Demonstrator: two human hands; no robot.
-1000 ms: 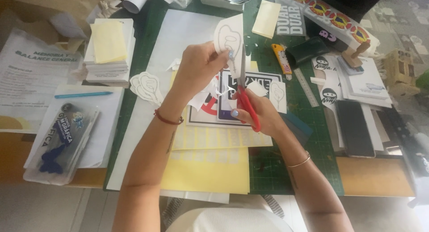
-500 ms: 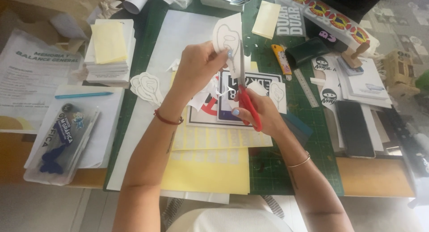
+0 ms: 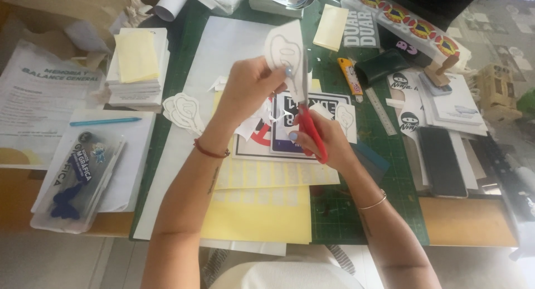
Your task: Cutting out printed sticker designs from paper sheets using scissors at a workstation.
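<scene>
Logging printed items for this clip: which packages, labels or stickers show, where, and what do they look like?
Clear plastic package: left, oblong, blue contents.
Printed paper sheet: far left, white.
Sticker strip: top right, round red-yellow designs.
Black-and-white sticker: centre, beneath the hands, square.
White cutout: left hand holds it.

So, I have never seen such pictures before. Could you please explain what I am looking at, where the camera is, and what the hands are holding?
There is no machine here: a person works with two bare hands. The one camera sits on the person's head and looks down. The left hand holds up a white paper cutout with a drawn outline. The right hand holds red-handled scissors that cut into it. Below lies a green cutting mat with yellow sheets, another cutout, an orange utility knife and a blue pen.
</scene>
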